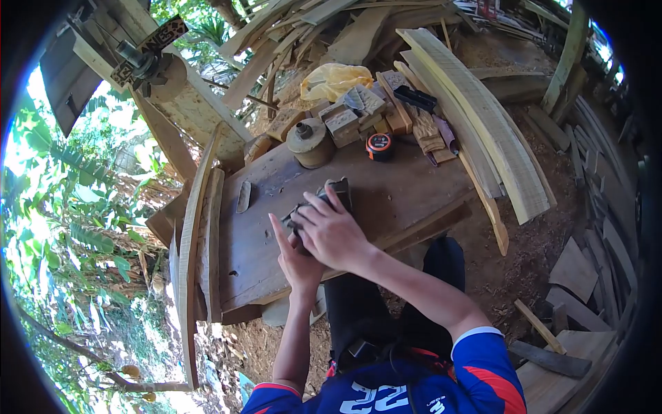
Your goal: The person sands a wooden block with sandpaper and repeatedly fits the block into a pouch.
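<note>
A dark, blocky object (340, 195), whose exact kind I cannot make out, is on the brown wooden workbench (407, 200) near its front edge. My right hand (336, 231) lies over its top, fingers bent around it and hiding much of it. Just to the left, my left hand (298, 259) grips the near end, with one finger pointing up and the others hidden behind my right hand. Beyond the hands stand a round lidded tin (310, 143) and an orange-and-black tape measure (379, 146). A small flat wood piece (243, 196) lies to the left.
Wooden blocks (341, 124), a yellow plastic bag (334, 81) and a black tool (415, 99) sit at the bench's back. Long curved boards (483, 124) lean on the right side, and narrow boards (196, 255) stand along the left. Scrap wood is piled behind.
</note>
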